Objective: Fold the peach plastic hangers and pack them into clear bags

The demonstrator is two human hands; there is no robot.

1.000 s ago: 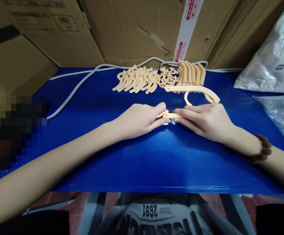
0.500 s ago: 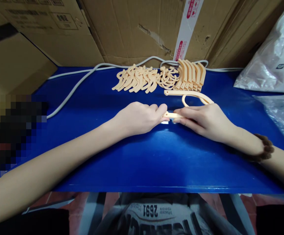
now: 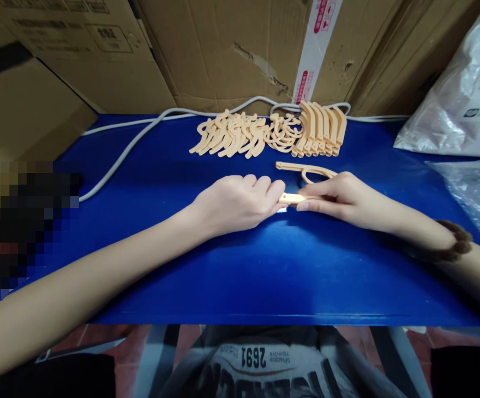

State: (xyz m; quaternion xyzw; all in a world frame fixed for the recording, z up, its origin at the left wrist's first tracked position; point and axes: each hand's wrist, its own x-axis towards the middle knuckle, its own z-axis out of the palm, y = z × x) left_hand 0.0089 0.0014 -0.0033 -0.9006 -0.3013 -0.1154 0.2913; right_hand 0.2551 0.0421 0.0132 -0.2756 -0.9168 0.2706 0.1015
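Observation:
A light orange plastic folding hanger is held between my hands, just above the blue table. My left hand is closed around its left end, and the fingers hide what sits there. On the other side, my right hand pinches the hanger between thumb and fingers. A long arm of the same plastic with a thin curved loop reaches out behind the right fingers. Whether that arm is joined to the piece in front I cannot tell, since the right hand covers the place between.
Loose curved hanger parts, thin hooks and a row of hanger arms lie at the back of the blue table. A white cable runs behind them. Cardboard boxes stand behind; plastic bags lie right.
The long arm and loop have swung down and slightly left, closer to my right hand. My right hand has tilted and shifted a little; the left fingers wrap further over the hanger's end.

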